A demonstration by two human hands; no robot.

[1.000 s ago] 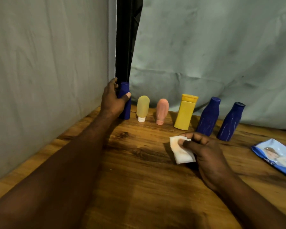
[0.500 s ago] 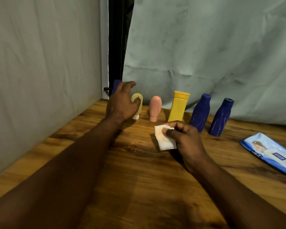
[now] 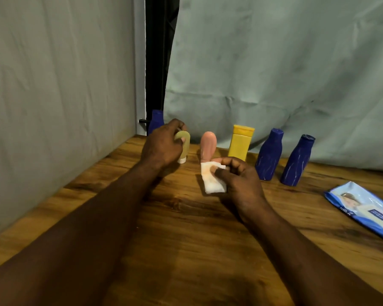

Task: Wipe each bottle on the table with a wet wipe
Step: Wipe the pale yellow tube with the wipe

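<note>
Several bottles stand in a row at the back of the wooden table (image 3: pixel 186 228). My left hand (image 3: pixel 161 146) grips the small yellowish tube bottle (image 3: pixel 184 146), which stands on its white cap. A blue bottle (image 3: pixel 156 121) stands behind that hand in the corner. To the right come a pink tube bottle (image 3: pixel 208 146), a yellow bottle (image 3: pixel 240 141) and two more blue bottles (image 3: pixel 270 154) (image 3: pixel 297 161). My right hand (image 3: pixel 241 180) pinches a folded white wet wipe (image 3: pixel 211 180) just in front of the pink tube.
A blue pack of wet wipes (image 3: pixel 363 210) lies flat on the table at the right. Grey cloth walls close in the left side and the back, with a dark gap at the corner.
My left hand let go of the corner blue bottle and moved right to take hold of the yellowish tube. My right hand carried the wipe a little further toward the bottles.
</note>
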